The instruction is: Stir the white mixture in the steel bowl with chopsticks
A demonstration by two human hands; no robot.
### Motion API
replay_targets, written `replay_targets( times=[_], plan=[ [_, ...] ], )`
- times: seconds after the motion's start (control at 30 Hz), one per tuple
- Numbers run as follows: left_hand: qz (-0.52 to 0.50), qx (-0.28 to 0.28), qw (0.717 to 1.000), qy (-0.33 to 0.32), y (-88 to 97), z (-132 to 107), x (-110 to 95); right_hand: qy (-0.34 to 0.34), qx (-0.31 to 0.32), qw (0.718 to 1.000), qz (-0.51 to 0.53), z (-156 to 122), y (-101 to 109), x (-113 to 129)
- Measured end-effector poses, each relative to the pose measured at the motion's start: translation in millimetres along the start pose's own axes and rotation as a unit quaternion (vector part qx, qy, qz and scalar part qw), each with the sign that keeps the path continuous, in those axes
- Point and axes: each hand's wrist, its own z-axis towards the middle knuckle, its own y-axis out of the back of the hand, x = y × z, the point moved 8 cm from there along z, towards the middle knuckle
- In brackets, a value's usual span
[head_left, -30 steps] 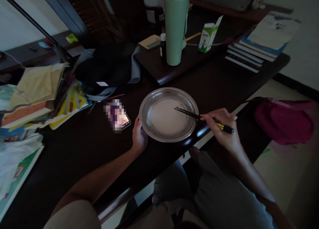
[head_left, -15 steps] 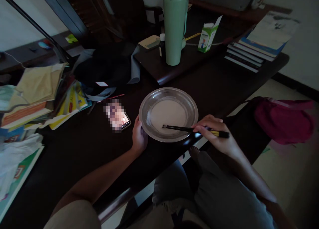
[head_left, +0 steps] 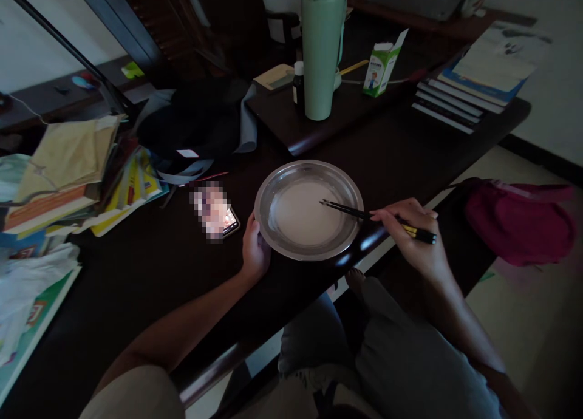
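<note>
A round metal bowl (head_left: 354,234) stands on the dark table and holds a pale, milky liquid (head_left: 303,215). My left hand (head_left: 255,249) grips the bowl's left rim, thumb at the edge and the other fingers mostly hidden beneath the side. In my right hand (head_left: 412,234) is a pair of black chopsticks (head_left: 348,209) with yellow marks near the thick ends. Their tips are over the right part of the liquid; I cannot tell whether they dip into it.
Left of the bowl lies a lit phone (head_left: 230,221). Behind it sits a black bag (head_left: 191,127), with piled books and papers (head_left: 68,170) farther left. A green tumbler (head_left: 322,54), a small box (head_left: 382,67) and stacked books (head_left: 483,73) stand beyond. A pink bag (head_left: 519,224) is at right.
My right hand has moved to the right with the chopsticks, and their tips have shifted right and farther from me across the bowl. My left hand stays at the rim.
</note>
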Motion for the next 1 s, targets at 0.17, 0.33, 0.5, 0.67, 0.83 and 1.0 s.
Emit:
replay_targets(
  times=[0.17, 0.33, 0.5, 0.67, 0.83, 1.0],
  plan=[
    [0.001, -0.009, 1.0, -0.002, 1.3, 2.8, 3.4, -0.032, 0.042, 0.998, 0.04, -3.6, 16.7, -1.7],
    [0.006, 0.005, 1.0, -0.005, -3.8, 2.7, -3.2, -0.02, 0.113, 0.99, 0.083, -5.7, 5.5, 12.0],
    [0.012, -0.002, 1.0, -0.009, -8.0, -0.3, -12.3, 0.01, 0.137, 0.985, 0.107, -7.5, -25.4, 24.4],
    [0.016, -0.013, 1.0, -0.005, -6.5, -1.6, -9.2, 0.032, 0.111, 0.991, 0.072, -7.2, -51.2, 19.3],
    [0.013, -0.011, 1.0, -0.008, -2.9, -2.7, -14.3, 0.037, 0.058, 0.997, 0.028, -2.2, -43.8, 20.3],
    [0.004, -0.01, 1.0, -0.004, -1.4, -3.9, -17.4, 0.019, 0.007, 1.0, 0.003, -1.5, -11.1, 22.1]
  ],
)
